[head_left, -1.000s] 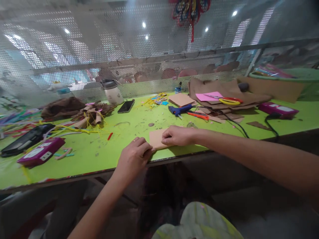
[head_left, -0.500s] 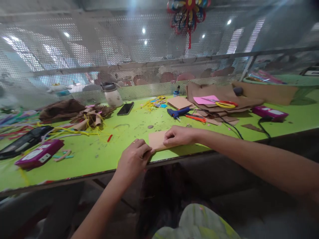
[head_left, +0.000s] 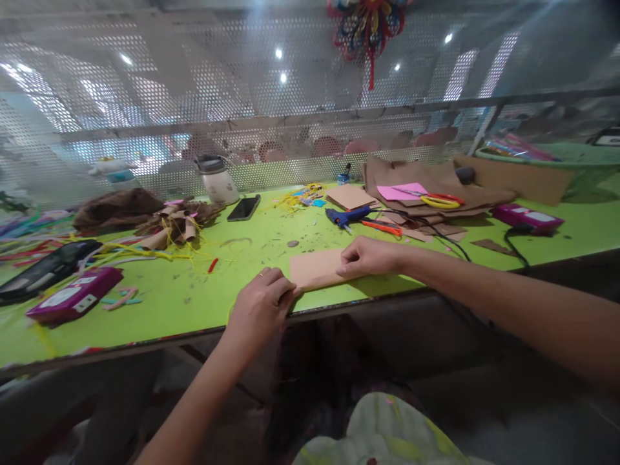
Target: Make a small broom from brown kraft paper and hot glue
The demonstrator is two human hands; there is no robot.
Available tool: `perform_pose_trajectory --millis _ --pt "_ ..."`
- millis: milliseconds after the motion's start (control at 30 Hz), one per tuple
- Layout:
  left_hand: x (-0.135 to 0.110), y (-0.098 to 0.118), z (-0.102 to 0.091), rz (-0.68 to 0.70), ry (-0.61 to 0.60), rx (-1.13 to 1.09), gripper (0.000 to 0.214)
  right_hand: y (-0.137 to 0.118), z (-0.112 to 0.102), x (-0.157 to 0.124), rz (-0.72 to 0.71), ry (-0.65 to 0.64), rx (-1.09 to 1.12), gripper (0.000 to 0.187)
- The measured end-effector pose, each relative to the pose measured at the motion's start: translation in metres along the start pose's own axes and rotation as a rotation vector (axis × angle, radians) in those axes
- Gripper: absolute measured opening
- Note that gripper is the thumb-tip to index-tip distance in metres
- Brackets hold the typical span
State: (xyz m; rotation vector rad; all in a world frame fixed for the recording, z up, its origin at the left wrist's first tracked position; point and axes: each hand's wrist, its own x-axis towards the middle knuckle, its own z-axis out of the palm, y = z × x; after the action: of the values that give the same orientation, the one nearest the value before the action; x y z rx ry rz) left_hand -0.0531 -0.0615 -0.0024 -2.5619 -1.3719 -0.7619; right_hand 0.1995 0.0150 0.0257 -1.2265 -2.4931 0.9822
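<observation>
Green table [head_left: 256, 248]; brown paper [head_left: 314, 266] spans between hands [head_left: 259, 302] [head_left: 371, 256], touching both

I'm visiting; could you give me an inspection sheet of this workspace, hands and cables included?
Surface: green table, dotted with small bits.
Work piece: brown paper near the front edge.
Clutter: phone, glue gun, scissors, left purple box, right purple box.
Hands: left hand at the paper's left end; right hand, curled, over its right part.
Cables: black cable appears to run from the glue gun; black plug at the right purple box.
Surroundings: perforated screen behind; colourful ornament hanging above.
</observation>
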Motion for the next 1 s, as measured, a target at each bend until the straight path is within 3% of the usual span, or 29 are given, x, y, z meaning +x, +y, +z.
perform_pose_trajectory --millis 267,467,667,767,900,1000 --pt "0.002 -0.001 -0.001 0.024 0.000 -0.021 0.024 0.003 0.000 0.000 0.084 0.042 0.186 0.029" --pt "0.001 -0.002 -0.002 0.064 0.002 0.041 0.021 -0.006 0.004 0.002 0.065 0.091 -0.142 0.015" --pt "0.003 -0.002 -0.005 0.102 -0.077 0.100 0.017 -0.010 0.012 -0.002 0.021 0.164 -0.208 0.014" --pt "0.004 -0.003 -0.008 0.106 -0.106 0.118 0.018 0.000 0.016 -0.006 -0.105 0.221 -0.248 0.012" --pt "0.005 -0.002 -0.009 0.127 -0.127 0.159 0.019 0.008 0.021 -0.015 -0.420 0.314 -0.315 0.019" --pt "0.004 -0.001 -0.009 0.147 -0.122 0.190 0.020 0.004 0.022 -0.023 -0.467 0.284 -0.397 0.023"
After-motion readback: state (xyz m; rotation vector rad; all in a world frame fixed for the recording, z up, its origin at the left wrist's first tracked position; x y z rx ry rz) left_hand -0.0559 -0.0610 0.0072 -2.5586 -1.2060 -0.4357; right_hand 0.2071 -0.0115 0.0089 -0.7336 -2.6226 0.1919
